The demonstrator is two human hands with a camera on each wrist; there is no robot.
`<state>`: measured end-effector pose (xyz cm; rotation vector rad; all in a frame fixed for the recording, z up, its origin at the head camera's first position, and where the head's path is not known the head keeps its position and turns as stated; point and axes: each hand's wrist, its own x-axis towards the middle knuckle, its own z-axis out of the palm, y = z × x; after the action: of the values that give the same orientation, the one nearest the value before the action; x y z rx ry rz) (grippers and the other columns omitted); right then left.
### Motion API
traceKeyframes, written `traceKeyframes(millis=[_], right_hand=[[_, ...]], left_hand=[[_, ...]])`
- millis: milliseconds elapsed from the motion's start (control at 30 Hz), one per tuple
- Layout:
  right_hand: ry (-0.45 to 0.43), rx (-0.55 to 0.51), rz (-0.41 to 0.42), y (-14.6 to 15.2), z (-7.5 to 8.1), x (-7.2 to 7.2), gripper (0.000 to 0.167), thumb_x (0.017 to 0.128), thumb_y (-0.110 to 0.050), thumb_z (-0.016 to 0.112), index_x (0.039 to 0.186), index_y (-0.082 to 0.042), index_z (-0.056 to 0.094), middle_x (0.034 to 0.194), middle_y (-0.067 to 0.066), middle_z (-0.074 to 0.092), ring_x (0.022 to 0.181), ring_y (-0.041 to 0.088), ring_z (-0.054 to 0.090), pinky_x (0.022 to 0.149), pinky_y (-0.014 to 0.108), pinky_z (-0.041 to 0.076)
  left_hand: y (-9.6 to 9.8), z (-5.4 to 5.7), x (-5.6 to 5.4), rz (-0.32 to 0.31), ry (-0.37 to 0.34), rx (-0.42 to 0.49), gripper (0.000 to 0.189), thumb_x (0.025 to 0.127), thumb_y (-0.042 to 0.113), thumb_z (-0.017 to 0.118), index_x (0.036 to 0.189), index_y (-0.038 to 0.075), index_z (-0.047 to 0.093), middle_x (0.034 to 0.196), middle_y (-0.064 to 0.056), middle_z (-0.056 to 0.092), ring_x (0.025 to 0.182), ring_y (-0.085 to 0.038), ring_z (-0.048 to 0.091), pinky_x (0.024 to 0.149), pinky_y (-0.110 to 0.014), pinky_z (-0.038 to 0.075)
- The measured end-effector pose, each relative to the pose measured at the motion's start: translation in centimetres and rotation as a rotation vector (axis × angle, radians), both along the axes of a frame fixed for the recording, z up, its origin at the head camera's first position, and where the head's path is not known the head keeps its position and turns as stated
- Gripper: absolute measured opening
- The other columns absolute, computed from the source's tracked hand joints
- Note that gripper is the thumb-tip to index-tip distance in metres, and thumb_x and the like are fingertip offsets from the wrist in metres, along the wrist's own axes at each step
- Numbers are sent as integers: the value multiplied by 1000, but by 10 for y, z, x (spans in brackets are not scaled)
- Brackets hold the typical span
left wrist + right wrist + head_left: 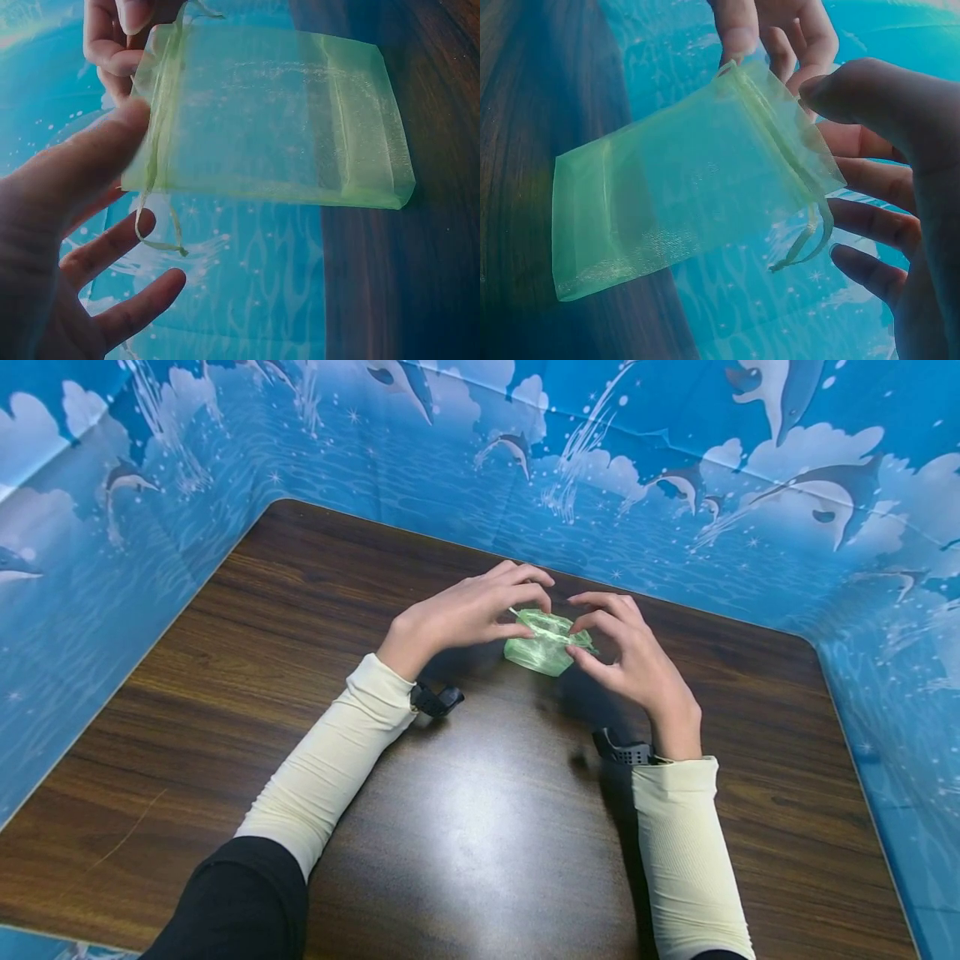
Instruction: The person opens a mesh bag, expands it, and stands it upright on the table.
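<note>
A small sheer green drawstring pouch [537, 655] is held up between both hands just above the table. My left hand [468, 612] pinches one end of its mouth between thumb and forefinger, the other fingers spread. At the opposite end of the mouth, my right hand [636, 658] pinches the edge in the same way. In the left wrist view the pouch [255, 120] looks flat and see-through, its thin drawstring [154, 245] looping down beside the fingers. Another drawstring loop [826, 225] dangles near the right fingers in the right wrist view.
The dark wood-grain table [225, 693] lies under both arms. A blue cloth [420, 477] printed with dolphins and clouds surrounds its back and sides. Black straps with small devices [437, 700] are worn on both wrists, over pale sleeves.
</note>
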<state>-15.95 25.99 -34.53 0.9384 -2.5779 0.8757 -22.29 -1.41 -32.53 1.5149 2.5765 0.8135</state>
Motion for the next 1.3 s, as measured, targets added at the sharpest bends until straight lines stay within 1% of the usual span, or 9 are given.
traceKeyframes(millis=[333, 433, 633, 733, 867, 1000, 1067, 1167, 1300], right_hand=[[5, -6, 10, 0, 2, 1, 22, 88, -8, 82, 106, -5, 71, 144, 14, 59, 132, 36, 48, 109, 56, 38], [10, -8, 10, -1, 1, 0, 21, 88, -7, 81, 106, -5, 70, 143, 14, 59, 132, 37, 49, 109, 55, 39], [31, -8, 13, -3, -2, -2, 18, 92, -2, 76, 107, -5, 67, 142, 16, 59, 132, 37, 49, 109, 53, 39], [25, -1, 2, -4, -2, -2, 16, 93, -2, 75, 107, -4, 68, 143, 16, 59, 132, 38, 49, 108, 53, 38], [16, 58, -50, -5, -3, -3, 6, 97, -8, 73, 101, -5, 71, 142, 16, 60, 129, 37, 49, 107, 55, 38], [36, 86, -83, -5, -1, -2, 10, 99, -14, 72, 92, -6, 72, 138, 15, 63, 128, 36, 52, 110, 57, 37], [25, 64, -69, -5, 1, 0, 11, 98, -15, 72, 92, -7, 73, 140, 14, 63, 130, 35, 51, 111, 57, 37], [-48, 50, -15, -5, 4, 2, 13, 98, -20, 73, 92, -9, 76, 145, 11, 60, 135, 32, 47, 111, 57, 37], [-122, 113, 2, -6, 3, 3, 26, 101, -32, 69, 86, -12, 76, 141, 10, 63, 135, 30, 46, 111, 56, 36]], left_hand=[[0, 2, 1, -12, -32, -10, 37, 99, 32, 73, 131, 16, 65, 157, -4, 46, 145, -23, 41, 109, -37, 49], [1, 2, 2, -15, -18, -13, 32, 100, 29, 72, 128, 16, 66, 156, -4, 47, 143, -23, 43, 110, -37, 49], [6, -1, 2, -33, 42, 18, 34, 102, 23, 68, 135, 15, 63, 159, -6, 46, 147, -24, 44, 116, -38, 45], [8, -2, 1, -12, 70, -5, 27, 103, 24, 67, 128, 15, 67, 158, -7, 48, 144, -27, 46, 113, -41, 47], [7, -5, 0, 51, 68, -87, 20, 105, 29, 63, 118, 15, 71, 156, -7, 49, 142, -28, 45, 109, -47, 47], [4, -1, 1, 77, 62, -96, 21, 108, 30, 57, 117, 16, 70, 156, -5, 49, 145, -27, 41, 111, -50, 44], [2, 1, 1, 63, 45, -67, 21, 108, 30, 56, 117, 16, 69, 156, -5, 49, 146, -26, 39, 113, -48, 43], [2, 4, 2, 15, -10, -35, 20, 108, 29, 55, 115, 16, 69, 155, -6, 49, 146, -25, 38, 116, -42, 42], [0, 5, 3, -20, -95, -59, 20, 108, 30, 56, 106, 15, 68, 155, -4, 49, 148, -23, 35, 117, -38, 41]])
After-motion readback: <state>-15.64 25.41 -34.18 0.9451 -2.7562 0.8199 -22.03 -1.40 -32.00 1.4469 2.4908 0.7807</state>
